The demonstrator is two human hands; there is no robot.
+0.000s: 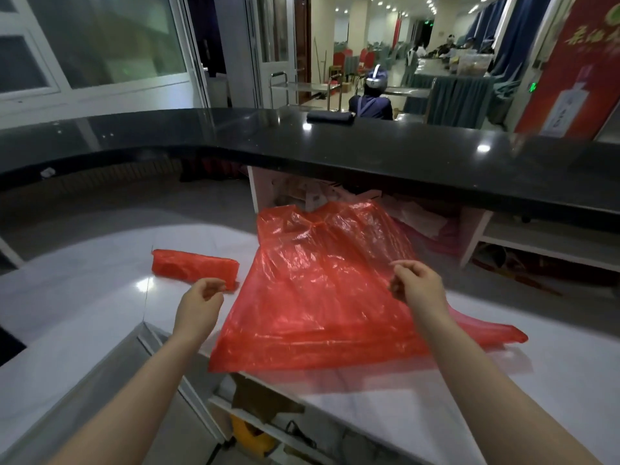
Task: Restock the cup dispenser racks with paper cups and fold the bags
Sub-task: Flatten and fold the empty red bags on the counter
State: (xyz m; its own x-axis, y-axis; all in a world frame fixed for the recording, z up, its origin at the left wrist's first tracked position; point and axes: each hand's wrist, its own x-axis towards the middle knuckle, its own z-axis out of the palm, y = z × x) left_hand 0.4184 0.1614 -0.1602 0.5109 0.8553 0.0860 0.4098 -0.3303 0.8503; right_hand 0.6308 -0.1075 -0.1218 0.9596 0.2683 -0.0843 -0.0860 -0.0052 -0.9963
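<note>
Red and thin, the plastic bag (322, 290) lies spread across the white counter (84, 297), the biggest of the task's things in view and the landmark for the rest. Its long axis runs away from the person: the wide straight bottom edge hangs a little over the counter's near edge, and the handle end points off toward the black upper ledge (436, 156). One red strip trails out to the right of the bag, near its bottom corner. No cups or dispenser racks show, so by my reading the step in hand is the bag folding.

Left of the bag, just beside its left edge, sits a folded red bag (194, 268), a tight bundle lying crosswise to the open one and apparently finished.

Over the bag's right half hovers the right hand (416, 285), fingers curled with thumb and forefinger drawn together; whether they pinch the film or hold nothing I cannot tell. The left hand (201, 297) hangs just off the bag's left edge, in front of the bundle, fingers loosely curled and holding nothing.

The next move probably calls for flattening the crinkled sheet, then taking both long edges and bringing one side over the other lengthwise. Film this light will likely slide and trap air.
</note>
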